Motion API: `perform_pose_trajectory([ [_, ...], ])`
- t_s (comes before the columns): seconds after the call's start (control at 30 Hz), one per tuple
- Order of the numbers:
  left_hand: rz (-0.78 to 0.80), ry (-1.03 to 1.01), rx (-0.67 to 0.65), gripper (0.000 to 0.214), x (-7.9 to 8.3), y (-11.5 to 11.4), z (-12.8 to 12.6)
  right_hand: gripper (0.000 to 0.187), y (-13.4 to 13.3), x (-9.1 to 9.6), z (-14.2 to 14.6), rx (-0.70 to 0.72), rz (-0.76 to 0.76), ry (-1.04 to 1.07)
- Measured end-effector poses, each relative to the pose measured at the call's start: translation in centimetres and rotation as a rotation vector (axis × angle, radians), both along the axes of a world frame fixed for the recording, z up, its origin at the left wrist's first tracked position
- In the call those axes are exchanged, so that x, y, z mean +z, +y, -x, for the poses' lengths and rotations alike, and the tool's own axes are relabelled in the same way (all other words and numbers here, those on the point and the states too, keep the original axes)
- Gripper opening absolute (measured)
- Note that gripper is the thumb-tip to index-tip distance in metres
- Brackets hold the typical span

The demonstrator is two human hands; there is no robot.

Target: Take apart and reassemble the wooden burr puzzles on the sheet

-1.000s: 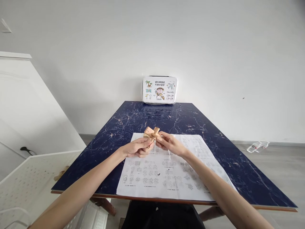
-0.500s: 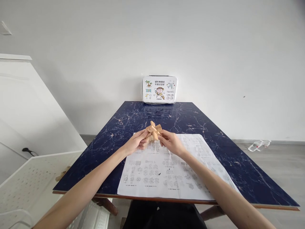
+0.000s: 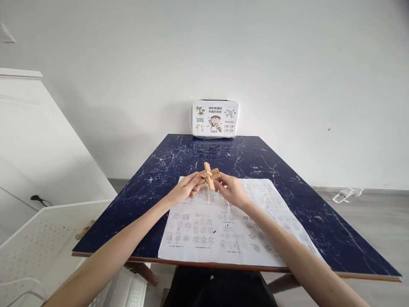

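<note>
Left grip is pinching the L side of a tan, crossed-bar wooden assy; right grip is holding its R side. Assy is being held approx. over the far edge of a white, printed paper sheet, which is lying on a dk-blue, marble-patterned worktop. White, rect., cartoon-print case is standing at the far end.

light tan blocks, white-veined navy tabletop, grey-printed white sheet
</note>
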State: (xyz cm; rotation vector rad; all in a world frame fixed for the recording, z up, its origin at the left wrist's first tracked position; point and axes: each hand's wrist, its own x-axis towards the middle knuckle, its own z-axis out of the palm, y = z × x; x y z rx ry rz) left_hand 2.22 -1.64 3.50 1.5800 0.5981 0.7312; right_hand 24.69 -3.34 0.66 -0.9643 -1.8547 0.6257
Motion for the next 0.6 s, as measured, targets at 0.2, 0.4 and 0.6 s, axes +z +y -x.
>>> perform_pose_trajectory([
  [0.2,-0.069,0.062,0.121,0.036,-0.1,-0.1,-0.4,0.076,-0.2,1.0,-0.7,0.202,0.1,0.076],
  [0.4,-0.253,0.188,0.187,0.039,-0.2,-0.3,-0.4,0.109,0.2,0.4,-1.2,0.294,0.182,0.072],
  [0.6,-0.469,0.313,0.18,0.038,-0.1,-0.4,-0.1,0.107,0.2,-0.1,-1.2,0.297,0.194,0.079],
])
